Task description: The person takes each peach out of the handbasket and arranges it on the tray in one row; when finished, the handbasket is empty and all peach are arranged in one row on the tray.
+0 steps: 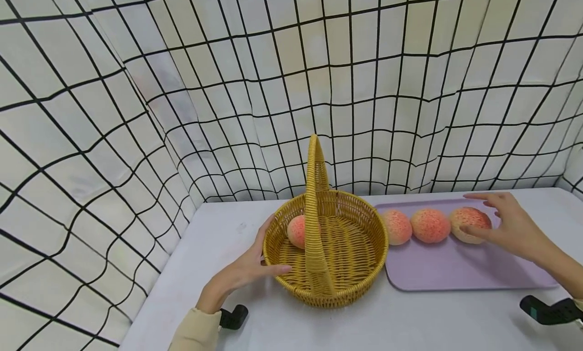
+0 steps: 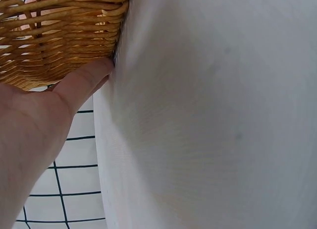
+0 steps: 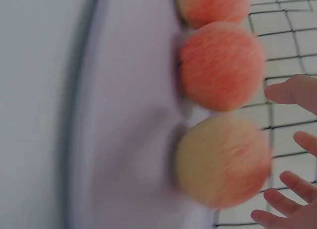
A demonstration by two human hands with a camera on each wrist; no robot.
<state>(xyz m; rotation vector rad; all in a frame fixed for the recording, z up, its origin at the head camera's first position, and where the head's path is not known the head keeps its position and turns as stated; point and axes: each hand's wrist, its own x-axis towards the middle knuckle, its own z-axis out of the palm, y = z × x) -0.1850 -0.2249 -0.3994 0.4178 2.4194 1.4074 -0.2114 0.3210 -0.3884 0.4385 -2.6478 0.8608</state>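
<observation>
A wicker basket (image 1: 348,288) with a tall arched handle stands on the table, and one peach (image 1: 296,232) lies inside it by the left wall. My left hand (image 1: 248,264) holds the basket's left side, thumb over the rim and fingers along the outer wall; the left wrist view shows fingers (image 2: 89,79) low against the weave. Three peaches lie in a row on a purple tray (image 1: 455,275). My right hand (image 1: 512,224) is spread around the rightmost peach (image 3: 223,162), fingers apart from it in the right wrist view. The middle peach (image 1: 430,225) and left peach (image 1: 397,227) sit beside it.
The white table (image 1: 364,325) runs back to a white wall hung with a black grid net (image 1: 273,113). The basket's right side stands against the tray's left end. Both wrists carry black devices (image 1: 234,317).
</observation>
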